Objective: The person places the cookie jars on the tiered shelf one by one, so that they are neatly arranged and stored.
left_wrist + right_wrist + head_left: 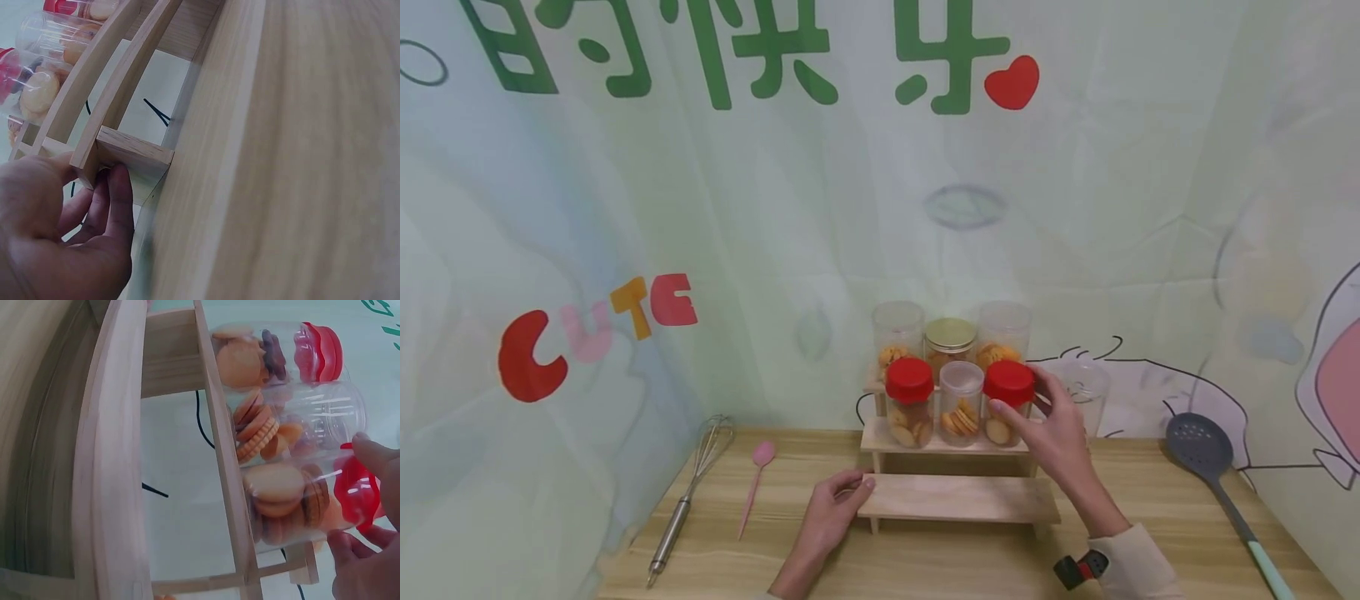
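A three-step wooden rack [958,498] stands against the backdrop. At its left end my left hand [827,512] pinches the edge of the lowest step, thumb on top and fingers underneath, as the left wrist view shows. My right hand [1063,437] holds the red-lidded jar [998,431] at the right of the middle step, thumb and fingers around its lid [357,492]. That jar holds cookies and stands on the step. Beside it are a clear-lidded jar [961,408] of sandwich cookies and another red-lidded jar [910,417].
On the top step stand a gold-lidded jar [951,335] and two clear jars, the left one [897,321] holding cookies. Another clear container [1086,392] is behind my right hand. A whisk [688,496] and pink spoon [757,475] lie left, a grey skimmer [1202,446] right.
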The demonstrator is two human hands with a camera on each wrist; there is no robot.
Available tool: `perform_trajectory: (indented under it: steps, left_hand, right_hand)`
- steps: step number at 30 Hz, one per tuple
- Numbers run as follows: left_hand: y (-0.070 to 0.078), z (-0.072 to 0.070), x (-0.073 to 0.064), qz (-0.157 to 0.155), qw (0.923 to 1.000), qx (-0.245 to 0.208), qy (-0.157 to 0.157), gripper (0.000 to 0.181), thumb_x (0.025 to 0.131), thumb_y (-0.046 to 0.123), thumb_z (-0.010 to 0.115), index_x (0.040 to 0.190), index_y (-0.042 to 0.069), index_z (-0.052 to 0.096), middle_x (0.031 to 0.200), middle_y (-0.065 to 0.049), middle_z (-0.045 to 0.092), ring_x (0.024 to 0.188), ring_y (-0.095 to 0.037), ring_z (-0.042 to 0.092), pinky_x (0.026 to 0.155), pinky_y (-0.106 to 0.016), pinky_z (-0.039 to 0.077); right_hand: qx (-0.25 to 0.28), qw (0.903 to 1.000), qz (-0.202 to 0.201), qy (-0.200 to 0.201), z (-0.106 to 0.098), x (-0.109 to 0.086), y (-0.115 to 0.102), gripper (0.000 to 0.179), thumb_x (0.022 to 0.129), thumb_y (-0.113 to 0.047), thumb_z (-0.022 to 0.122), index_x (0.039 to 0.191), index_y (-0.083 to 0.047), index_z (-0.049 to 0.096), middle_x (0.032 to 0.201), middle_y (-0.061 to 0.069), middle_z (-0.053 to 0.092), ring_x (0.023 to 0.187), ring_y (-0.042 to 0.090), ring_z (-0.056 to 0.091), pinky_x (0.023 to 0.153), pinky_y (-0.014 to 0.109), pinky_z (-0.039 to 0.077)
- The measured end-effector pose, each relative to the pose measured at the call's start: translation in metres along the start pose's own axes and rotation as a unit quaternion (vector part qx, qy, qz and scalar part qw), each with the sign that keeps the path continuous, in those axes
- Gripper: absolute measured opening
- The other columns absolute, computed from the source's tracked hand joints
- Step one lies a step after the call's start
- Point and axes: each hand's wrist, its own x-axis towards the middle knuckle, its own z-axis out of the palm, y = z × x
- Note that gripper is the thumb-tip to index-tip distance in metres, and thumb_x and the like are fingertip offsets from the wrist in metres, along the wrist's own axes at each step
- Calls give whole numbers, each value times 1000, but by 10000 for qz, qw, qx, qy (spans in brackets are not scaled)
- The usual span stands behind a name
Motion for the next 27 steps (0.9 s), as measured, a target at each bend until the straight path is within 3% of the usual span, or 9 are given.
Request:
perform_trajectory:
  steps: [6, 9, 13, 21, 24, 27]
  left_hand:
    - [-1, 0, 0, -48, 10000, -13, -7, 47, 106, 24, 72, 136, -12, 67, 126, -21, 75, 116, -24, 74, 87, -15, 56]
    - [-1, 0, 0, -37, 10000, 9, 13, 47, 106, 25, 72, 136, -11, 67, 126, -21, 75, 116, -26, 74, 87, -15, 56]
    - [0, 0, 0, -11, 10000, 27, 42, 48, 106, 25, 72, 136, -12, 67, 127, -22, 75, 117, -26, 74, 88, -15, 56]
    - [-1, 1, 0, -14, 10000, 65, 48, 48, 106, 25, 72, 136, -12, 67, 127, -22, 75, 117, -26, 74, 87, -15, 55]
    - [-2, 0, 1, 17, 10000, 68, 49, 49, 106, 26, 73, 136, -12, 67, 128, -22, 75, 117, -27, 74, 88, -15, 55]
    - [-3, -1, 0, 14, 9999, 52, 88, 48, 105, 25, 73, 135, -12, 67, 128, -23, 75, 118, -28, 75, 88, -14, 55]
  right_hand:
    - [-16, 9999, -30, -169, -12, -8, 10, 84, 94, -41, 87, 162, -13, 46, 159, 14, 56, 145, 37, 55, 118, 59, 49]
    - [-147, 9998, -12, -100, -23, -12, 14, 75, 99, -43, 80, 160, -13, 48, 157, 14, 59, 144, 36, 58, 117, 34, 52]
    - [-207, 9993, 67, 297, -40, -12, 24, 61, 105, -42, 72, 156, -13, 54, 149, 13, 64, 138, 33, 62, 102, 5, 44]
    - [-410, 9864, 161, 1583, -63, 0, 51, 52, 103, -28, 77, 147, -6, 61, 138, 13, 68, 117, 2, 56, 95, 7, 43]
    - [-480, 9817, 323, 1816, -66, 2, 58, 58, 101, -29, 80, 148, -4, 58, 138, 15, 65, 120, 12, 57, 96, 16, 44]
    - [-524, 9829, 684, 1627, -66, 3, 65, 71, 100, -34, 80, 155, -2, 48, 148, 20, 57, 133, 32, 54, 107, 37, 48]
